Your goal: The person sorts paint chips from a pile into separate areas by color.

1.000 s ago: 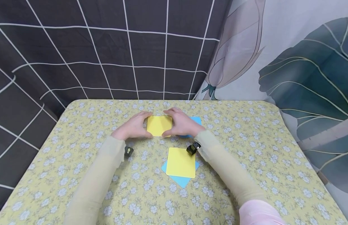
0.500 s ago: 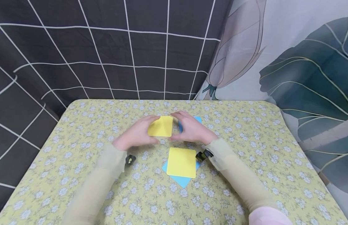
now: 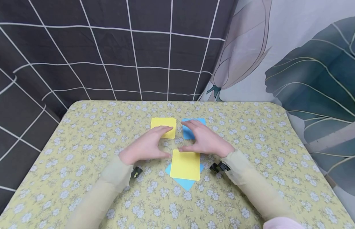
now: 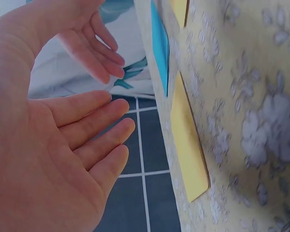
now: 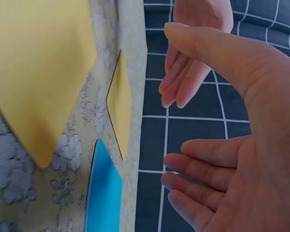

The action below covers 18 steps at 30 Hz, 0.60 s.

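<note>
My left hand hovers in front of the far yellow square card, its fingertips overlapping the card in the head view. Across from it, my right hand is held above the table, nearest the far blue card and partly covering it. Both hands hold nothing; their fingers are extended and apart from the thumbs. Closer to the person, another yellow square card lies across a blue card turned like a diamond, so only the blue corners show. In the right wrist view this yellow card looms large.
A yellow flowered cloth covers the table. Behind stands a dark curtain with a white grid, and a leaf-patterned curtain hangs on the right. Both wrists carry small black devices.
Both hands have drawn back from the far yellow card toward the person, and the right hand has shifted right. More of the far blue card shows. The cards appear to lie where they were.
</note>
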Each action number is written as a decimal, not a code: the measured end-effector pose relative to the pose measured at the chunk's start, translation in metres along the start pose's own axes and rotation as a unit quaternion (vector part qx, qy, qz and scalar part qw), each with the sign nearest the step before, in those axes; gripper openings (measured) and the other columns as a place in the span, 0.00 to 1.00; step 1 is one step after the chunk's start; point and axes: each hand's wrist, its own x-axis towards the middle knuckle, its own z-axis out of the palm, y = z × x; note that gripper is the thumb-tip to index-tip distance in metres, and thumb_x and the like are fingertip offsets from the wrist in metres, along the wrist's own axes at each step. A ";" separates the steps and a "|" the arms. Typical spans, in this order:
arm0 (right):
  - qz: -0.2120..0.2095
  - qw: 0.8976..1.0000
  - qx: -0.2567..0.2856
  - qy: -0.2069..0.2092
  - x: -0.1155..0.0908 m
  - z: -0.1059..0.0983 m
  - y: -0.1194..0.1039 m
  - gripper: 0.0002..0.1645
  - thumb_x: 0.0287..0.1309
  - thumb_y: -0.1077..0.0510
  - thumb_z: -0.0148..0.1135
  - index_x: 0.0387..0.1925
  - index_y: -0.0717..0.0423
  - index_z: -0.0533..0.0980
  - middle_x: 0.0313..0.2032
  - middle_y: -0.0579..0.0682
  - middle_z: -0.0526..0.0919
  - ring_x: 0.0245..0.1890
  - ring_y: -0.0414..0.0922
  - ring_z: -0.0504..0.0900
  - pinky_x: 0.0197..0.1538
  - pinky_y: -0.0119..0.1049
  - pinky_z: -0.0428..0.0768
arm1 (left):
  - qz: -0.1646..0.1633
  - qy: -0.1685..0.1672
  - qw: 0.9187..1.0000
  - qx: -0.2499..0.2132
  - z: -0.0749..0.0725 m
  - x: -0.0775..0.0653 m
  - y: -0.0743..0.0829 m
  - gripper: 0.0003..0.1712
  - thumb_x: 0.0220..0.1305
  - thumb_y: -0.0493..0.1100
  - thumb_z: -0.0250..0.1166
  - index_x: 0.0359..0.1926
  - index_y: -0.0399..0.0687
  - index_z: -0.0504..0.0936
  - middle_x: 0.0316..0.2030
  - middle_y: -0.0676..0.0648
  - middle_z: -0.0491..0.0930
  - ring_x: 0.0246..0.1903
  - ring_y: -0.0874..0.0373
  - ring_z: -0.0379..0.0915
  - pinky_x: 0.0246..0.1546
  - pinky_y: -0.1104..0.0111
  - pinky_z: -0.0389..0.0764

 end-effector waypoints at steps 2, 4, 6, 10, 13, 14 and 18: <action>0.002 1.000 0.000 -0.001 -0.005 0.000 -0.001 0.62 0.47 0.30 0.76 0.74 0.60 0.64 0.71 0.58 0.68 0.71 0.54 0.64 0.71 0.51 0.66 | 0.001 -0.004 1.000 0.011 0.003 -0.002 0.003 0.61 0.46 0.57 0.82 0.76 0.42 0.63 0.74 0.41 0.63 0.73 0.48 0.56 0.72 0.54 0.59; -0.002 1.000 -0.002 -0.004 -0.011 0.000 -0.001 0.63 0.46 0.30 0.76 0.74 0.60 0.64 0.71 0.59 0.68 0.71 0.54 0.64 0.70 0.52 0.67 | 0.007 -0.009 1.000 0.019 0.006 -0.003 0.005 0.62 0.45 0.59 0.82 0.76 0.42 0.63 0.73 0.42 0.63 0.73 0.48 0.57 0.72 0.55 0.59; -0.003 1.000 -0.008 -0.008 -0.016 0.000 -0.002 0.63 0.46 0.28 0.75 0.74 0.59 0.64 0.71 0.57 0.68 0.71 0.53 0.64 0.70 0.51 0.68 | 0.016 -0.016 0.999 0.025 0.010 -0.004 0.007 0.63 0.44 0.61 0.82 0.76 0.40 0.64 0.73 0.42 0.64 0.72 0.49 0.57 0.72 0.56 0.59; -0.010 1.000 -0.015 -0.014 -0.026 0.003 -0.002 0.64 0.45 0.27 0.75 0.75 0.59 0.64 0.70 0.56 0.68 0.70 0.52 0.65 0.69 0.49 0.69 | 0.037 -0.032 0.998 0.035 0.019 -0.006 0.010 0.64 0.44 0.64 0.82 0.75 0.39 0.64 0.73 0.42 0.64 0.72 0.49 0.58 0.72 0.59 0.60; -0.013 1.000 -0.013 -0.018 -0.034 0.006 -0.003 0.66 0.44 0.27 0.76 0.75 0.60 0.63 0.70 0.56 0.69 0.69 0.51 0.67 0.69 0.47 0.70 | 0.045 -0.048 0.997 0.044 0.025 -0.009 0.011 0.66 0.42 0.66 0.82 0.76 0.39 0.63 0.73 0.43 0.64 0.72 0.50 0.58 0.72 0.60 0.59; -0.014 1.000 -0.012 -0.018 -0.036 0.007 -0.004 0.66 0.43 0.28 0.77 0.75 0.60 0.63 0.69 0.56 0.69 0.69 0.52 0.67 0.68 0.47 0.70 | 0.049 -0.051 0.997 0.044 0.027 -0.010 0.012 0.66 0.42 0.65 0.82 0.75 0.39 0.63 0.73 0.42 0.64 0.72 0.49 0.58 0.72 0.60 0.59; -0.011 1.000 -0.013 -0.022 -0.048 0.011 -0.006 0.68 0.40 0.28 0.78 0.75 0.60 0.64 0.68 0.56 0.70 0.67 0.51 0.69 0.67 0.47 0.72 | 0.062 -0.066 0.995 0.043 0.032 -0.014 0.013 0.67 0.42 0.65 0.83 0.75 0.37 0.63 0.74 0.41 0.63 0.73 0.47 0.56 0.72 0.58 0.59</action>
